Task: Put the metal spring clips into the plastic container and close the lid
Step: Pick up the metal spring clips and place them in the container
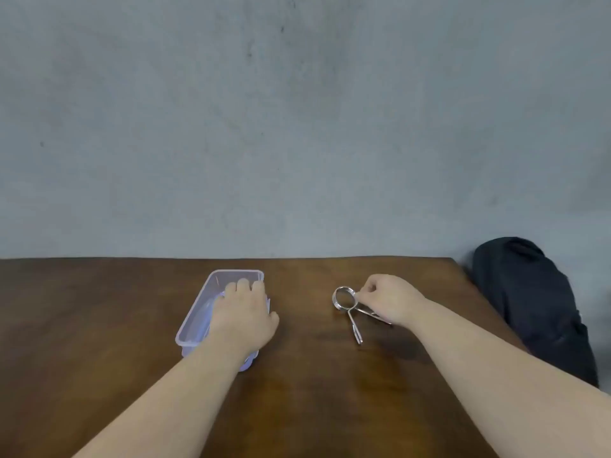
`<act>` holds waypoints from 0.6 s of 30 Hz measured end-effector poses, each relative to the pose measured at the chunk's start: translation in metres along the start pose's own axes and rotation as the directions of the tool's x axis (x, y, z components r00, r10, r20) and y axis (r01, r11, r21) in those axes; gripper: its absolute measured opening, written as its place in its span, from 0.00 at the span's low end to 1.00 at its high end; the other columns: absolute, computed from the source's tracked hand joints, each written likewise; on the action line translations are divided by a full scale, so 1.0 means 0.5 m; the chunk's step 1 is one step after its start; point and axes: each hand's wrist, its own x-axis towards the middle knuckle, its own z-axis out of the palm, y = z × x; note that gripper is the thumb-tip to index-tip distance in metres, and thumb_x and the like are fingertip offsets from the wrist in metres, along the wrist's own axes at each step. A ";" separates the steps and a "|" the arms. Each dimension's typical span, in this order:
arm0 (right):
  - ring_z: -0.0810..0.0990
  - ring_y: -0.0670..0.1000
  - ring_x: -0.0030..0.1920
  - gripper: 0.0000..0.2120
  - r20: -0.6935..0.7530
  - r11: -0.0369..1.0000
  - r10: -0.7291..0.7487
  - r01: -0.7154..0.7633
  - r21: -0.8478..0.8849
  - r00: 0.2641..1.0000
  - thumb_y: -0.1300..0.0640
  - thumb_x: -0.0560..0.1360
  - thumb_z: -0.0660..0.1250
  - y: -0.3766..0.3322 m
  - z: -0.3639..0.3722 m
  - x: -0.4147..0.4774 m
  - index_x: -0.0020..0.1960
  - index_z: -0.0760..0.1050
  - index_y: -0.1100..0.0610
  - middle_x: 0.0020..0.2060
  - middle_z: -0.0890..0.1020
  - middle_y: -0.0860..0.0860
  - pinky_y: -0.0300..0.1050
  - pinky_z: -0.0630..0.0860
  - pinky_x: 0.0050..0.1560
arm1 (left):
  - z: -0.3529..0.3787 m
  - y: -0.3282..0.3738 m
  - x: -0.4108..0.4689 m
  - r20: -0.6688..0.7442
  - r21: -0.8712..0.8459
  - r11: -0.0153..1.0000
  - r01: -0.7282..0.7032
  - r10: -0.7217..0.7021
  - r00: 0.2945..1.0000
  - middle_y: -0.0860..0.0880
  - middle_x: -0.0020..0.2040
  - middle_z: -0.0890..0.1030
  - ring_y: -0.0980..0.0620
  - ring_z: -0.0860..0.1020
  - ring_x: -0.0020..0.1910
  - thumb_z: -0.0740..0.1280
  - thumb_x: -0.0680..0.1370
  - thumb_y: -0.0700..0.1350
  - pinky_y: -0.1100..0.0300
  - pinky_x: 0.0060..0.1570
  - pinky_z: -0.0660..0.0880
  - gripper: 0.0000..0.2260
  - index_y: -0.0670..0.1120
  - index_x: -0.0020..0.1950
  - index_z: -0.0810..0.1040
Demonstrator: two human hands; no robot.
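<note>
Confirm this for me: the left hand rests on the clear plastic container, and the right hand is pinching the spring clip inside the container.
One detail is off. In the head view the right hand pinches the spring clip on the bare wooden table, well to the right of the clear plastic container, not inside it. The left hand does rest on the container.

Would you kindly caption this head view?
Left hand rests in the plastic container; right hand pinches a spring clip on the table.

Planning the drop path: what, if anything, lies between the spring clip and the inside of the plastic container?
The table between the spring clip, pinched by the right hand, and the plastic container is bare. But the left hand lies over the container's opening, covering much of it.
</note>
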 end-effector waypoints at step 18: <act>0.79 0.56 0.50 0.13 -0.033 0.901 0.123 -0.125 -0.415 0.992 0.41 0.67 0.66 -0.006 0.125 0.033 0.43 0.75 0.50 0.46 0.80 0.50 0.50 0.73 0.50 | 0.072 -0.034 -0.026 0.315 0.067 0.993 0.099 -0.115 0.942 0.47 0.51 0.81 0.45 0.81 0.50 0.59 0.79 0.45 0.55 0.40 0.72 0.10 0.45 0.56 0.78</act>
